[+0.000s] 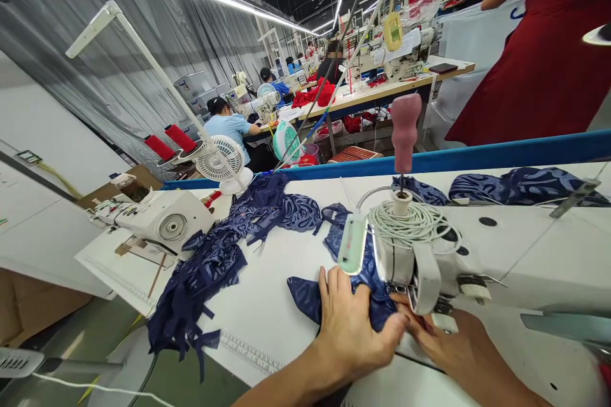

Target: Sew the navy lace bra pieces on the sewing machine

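A navy lace garment piece (pixel 309 298) lies on the white table under the head of a sewing machine (pixel 426 280). My left hand (pixel 351 321) rests on it, palm down, fingers stretched forward and thumb apart. Close beside the needle area, my right hand (pixel 451 340) has its thumb and fingers pinched at the edge of the fabric; the machine head partly hides the fingertips. A small lit mint-green lamp (pixel 352 245) hangs just above my left fingers. The needle and presser foot are mostly hidden.
More navy lace pieces (pixel 200 280) are heaped left, hanging over the table edge. A second sewing machine (pixel 162 219), a white fan (pixel 220 162) and red thread cones (pixel 180 138) stand beyond. A pink-handled tool (pixel 406 130) stands upright on the machine. Other people sit sewing behind; one person stands right.
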Demonstrator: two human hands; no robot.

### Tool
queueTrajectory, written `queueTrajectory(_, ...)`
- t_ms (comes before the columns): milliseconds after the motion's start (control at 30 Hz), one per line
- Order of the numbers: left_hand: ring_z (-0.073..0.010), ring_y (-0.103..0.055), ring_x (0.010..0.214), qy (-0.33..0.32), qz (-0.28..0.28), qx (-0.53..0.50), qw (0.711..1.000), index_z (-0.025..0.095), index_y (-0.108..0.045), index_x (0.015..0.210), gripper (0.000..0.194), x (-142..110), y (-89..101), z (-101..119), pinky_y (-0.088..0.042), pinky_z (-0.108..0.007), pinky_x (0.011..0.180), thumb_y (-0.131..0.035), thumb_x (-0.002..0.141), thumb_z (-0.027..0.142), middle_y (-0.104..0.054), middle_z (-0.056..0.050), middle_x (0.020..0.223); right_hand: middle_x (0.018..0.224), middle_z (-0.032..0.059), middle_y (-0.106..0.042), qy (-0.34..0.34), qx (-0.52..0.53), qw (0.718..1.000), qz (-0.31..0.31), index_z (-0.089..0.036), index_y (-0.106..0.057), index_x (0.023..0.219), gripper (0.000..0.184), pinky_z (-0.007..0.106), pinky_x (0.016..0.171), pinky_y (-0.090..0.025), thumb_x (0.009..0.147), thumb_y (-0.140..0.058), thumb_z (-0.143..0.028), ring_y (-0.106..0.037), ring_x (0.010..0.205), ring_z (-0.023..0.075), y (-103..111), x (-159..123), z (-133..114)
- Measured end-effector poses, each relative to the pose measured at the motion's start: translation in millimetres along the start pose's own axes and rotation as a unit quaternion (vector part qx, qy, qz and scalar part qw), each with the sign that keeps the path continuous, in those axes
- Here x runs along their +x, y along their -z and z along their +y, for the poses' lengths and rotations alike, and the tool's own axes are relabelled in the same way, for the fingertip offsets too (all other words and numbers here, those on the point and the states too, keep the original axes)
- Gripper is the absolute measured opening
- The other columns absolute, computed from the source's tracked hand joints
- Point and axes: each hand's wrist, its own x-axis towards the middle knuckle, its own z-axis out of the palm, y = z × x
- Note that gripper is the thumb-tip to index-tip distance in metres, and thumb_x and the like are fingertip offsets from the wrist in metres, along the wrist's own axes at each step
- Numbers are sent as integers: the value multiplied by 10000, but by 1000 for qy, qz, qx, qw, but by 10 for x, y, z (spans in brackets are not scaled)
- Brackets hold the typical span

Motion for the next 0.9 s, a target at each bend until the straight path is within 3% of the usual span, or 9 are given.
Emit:
queueTrajectory(100,-356,-540,1236,25,-32,3,999,192,-666,879,178,-34,8,-73,-373,-702,1148,-737,862,355,-604,-149,1214,838,73,-768,-9,10,1000,-15,-276,-769,941,393,324,588,-543,967,-378,-242,-674,614,215,16,-7,-14)
queueTrajectory(233,-357,-560,1254,-9,-74,42,996,197,-672,954,263,-76,85,-314,-369,-744,1138,-830,786,323,-618,-134,1272,777,79,-737,-28,12,999,-24,-258,-744,851,342,314,580,-516,971,-423,-266,-625,575,195,-24,-35,9)
queueTrajectory(400,-346,-587,1282,-94,5,195,976,184,-682,928,121,265,217,-795,-282,-792,1158,-695,837,105,-674,-134,1245,704,39,-689,-28,11,999,-25,-256,-712,810,274,286,492,-445,956,-481,-277,-517,474,151,-76,-72,38)
queueTrajectory(500,-317,-590,1304,-83,32,219,972,191,-673,913,235,483,289,-956,-206,-800,1180,-559,871,-10,-687,-119,1260,777,42,-718,-18,4,1000,-15,-254,-723,847,276,286,486,-440,954,-468,-243,-502,466,138,-56,-89,36)
queueTrajectory(600,-406,-476,1414,-26,57,230,971,154,-649,1081,413,432,340,-844,-246,-824,1144,-565,750,-77,-580,-210,1417,838,49,-740,-4,-5,1000,-5,-260,-735,913,316,298,505,-452,959,-424,-220,-525,484,148,-35,-88,32)
queueTrajectory(667,-410,-437,1438,-4,60,191,980,142,-608,1192,533,256,341,-638,-287,-788,1155,-552,708,-75,-528,-230,1456,832,46,-742,1,-11,1000,1,-272,-730,920,313,300,507,-454,966,-423,-241,-527,480,153,-40,-79,35)
queueTrajectory(800,-329,-539,1310,-99,48,22,994,194,-567,1301,414,-74,191,-187,-228,-688,1242,-608,889,202,-624,-144,1299,794,57,-737,7,-20,1000,14,-279,-719,878,296,298,514,-469,972,-439,-302,-551,485,166,-70,-59,41)
queueTrajectory(900,-319,-593,1195,-142,34,2,989,177,-590,1255,380,-74,-22,-31,-374,-629,1164,-640,943,388,-647,-144,1208,779,69,-738,22,-25,999,19,-268,-726,875,351,306,530,-497,970,-387,-270,-586,507,182,-60,-46,33)
